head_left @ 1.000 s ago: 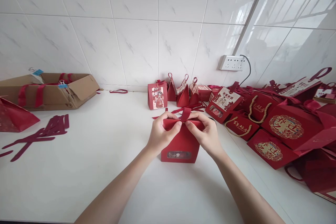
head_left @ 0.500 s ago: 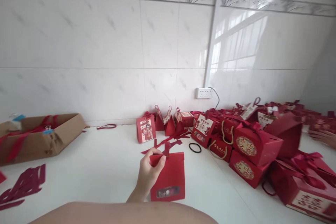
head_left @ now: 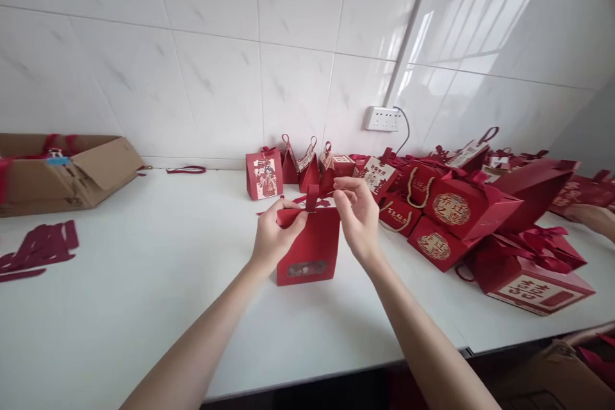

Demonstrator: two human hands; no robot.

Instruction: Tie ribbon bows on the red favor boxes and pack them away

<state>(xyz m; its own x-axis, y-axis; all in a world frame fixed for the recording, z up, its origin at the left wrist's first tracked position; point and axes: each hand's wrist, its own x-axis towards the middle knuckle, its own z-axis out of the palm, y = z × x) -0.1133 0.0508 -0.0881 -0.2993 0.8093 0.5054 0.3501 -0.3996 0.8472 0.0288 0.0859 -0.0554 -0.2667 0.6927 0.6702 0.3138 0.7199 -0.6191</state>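
An upright red paper gift box (head_left: 310,240) stands on the table in front of me, a small clear window low on its near face. A dark red ribbon loop (head_left: 312,195) sticks up from its top edge. My left hand (head_left: 276,230) pinches that top edge at the left, its thumb on the near side beside the ribbon. At the top right corner, my right hand (head_left: 358,214) has its thumb and fingertips drawn together. A thin strand seems to run from those fingertips toward the ribbon, but what they hold is too small to make out.
Several finished-looking red boxes (head_left: 451,208) crowd the right side. Smaller ones, including a printed box (head_left: 265,174), stand along the wall. Cut ribbons (head_left: 41,246) and a cardboard carton (head_left: 96,173) are at left. Another person's hand (head_left: 593,218) shows far right, below a wall socket (head_left: 383,118).
My right hand has come into view at the box's top right corner. The view has tipped downward, showing both forearms and the table's front edge. My left hand still grips the box top.
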